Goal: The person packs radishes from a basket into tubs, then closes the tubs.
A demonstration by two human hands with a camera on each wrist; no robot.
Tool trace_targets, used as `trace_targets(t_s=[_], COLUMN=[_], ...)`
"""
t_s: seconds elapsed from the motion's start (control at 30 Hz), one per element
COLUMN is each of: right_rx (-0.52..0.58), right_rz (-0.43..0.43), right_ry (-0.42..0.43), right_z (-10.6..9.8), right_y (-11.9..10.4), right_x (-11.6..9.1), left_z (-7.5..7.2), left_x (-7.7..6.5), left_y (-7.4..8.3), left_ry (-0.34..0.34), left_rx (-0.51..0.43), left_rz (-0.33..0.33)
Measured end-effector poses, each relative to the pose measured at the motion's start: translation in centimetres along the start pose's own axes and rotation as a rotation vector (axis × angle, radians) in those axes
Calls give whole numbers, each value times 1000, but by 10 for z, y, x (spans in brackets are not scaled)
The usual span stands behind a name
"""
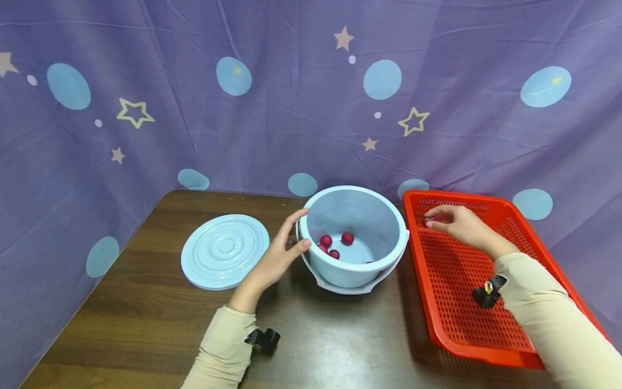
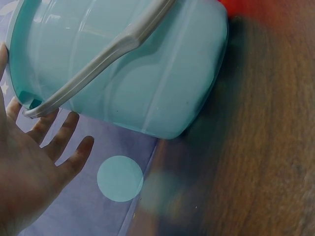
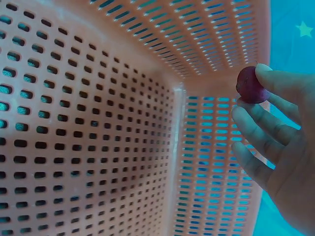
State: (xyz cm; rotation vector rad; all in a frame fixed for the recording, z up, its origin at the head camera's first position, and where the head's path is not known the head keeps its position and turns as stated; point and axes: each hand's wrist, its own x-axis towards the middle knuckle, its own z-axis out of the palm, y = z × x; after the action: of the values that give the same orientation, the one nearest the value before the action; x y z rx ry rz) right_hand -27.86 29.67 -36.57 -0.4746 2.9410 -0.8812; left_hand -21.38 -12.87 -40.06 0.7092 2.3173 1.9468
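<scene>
My right hand (image 1: pixel 464 224) pinches a small round red radish (image 3: pixel 252 84) between thumb and fingertips, above the far left corner of a red perforated basket (image 1: pixel 427 292). Several more red radishes (image 1: pixel 347 238) lie on the floor of a pale blue bucket (image 1: pixel 350 276). At the bucket's left side is my left hand (image 1: pixel 274 259), its thumb and fingertips spread against the rim. In the left wrist view, the fingers extend beside the end of the bucket's handle (image 2: pixel 98 69).
A round pale blue lid (image 1: pixel 225 252) lies on the brown wooden table (image 1: pixel 146 302), left of the bucket. The red basket stands close to the bucket's right side. Behind the table hangs a purple curtain (image 1: pixel 301 135) with stars and dots.
</scene>
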Motion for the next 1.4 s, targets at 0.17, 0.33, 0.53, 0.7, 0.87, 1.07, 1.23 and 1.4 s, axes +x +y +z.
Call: trace_targets(t_s=[0.17,0.33,0.53,0.7,0.87,1.07,1.23,1.4], right_rx=[2,-33,-43,-42,-58,-35,-23,-42], right_rz=[-13,-46,-85,-121,-153,-258,-292,-333], right_ry=[-6,-8,12,28,65,99,48,-7], right_z=[-8,-13,-19,-23,-26,-24,-19,-12], right_y=[-10,-19,-33,-47,-63,-88,-109,-122], right_x=[-5,-8,-11,-14,-20,-27,-28,-27], left_z=[0,0,-1,-1,-1,0,0,0], left_x=[0,1,3,4,2,-1,0,1], left_y=[0,0,1,2,1,-2,-2,-2], left_ry=[5,4,6,6,3,8,12,5], left_rx=[-1,-6,-1,-4,-6,10,21,21], left_rz=[-9,0,0,-7,-10,-10,-8,-5])
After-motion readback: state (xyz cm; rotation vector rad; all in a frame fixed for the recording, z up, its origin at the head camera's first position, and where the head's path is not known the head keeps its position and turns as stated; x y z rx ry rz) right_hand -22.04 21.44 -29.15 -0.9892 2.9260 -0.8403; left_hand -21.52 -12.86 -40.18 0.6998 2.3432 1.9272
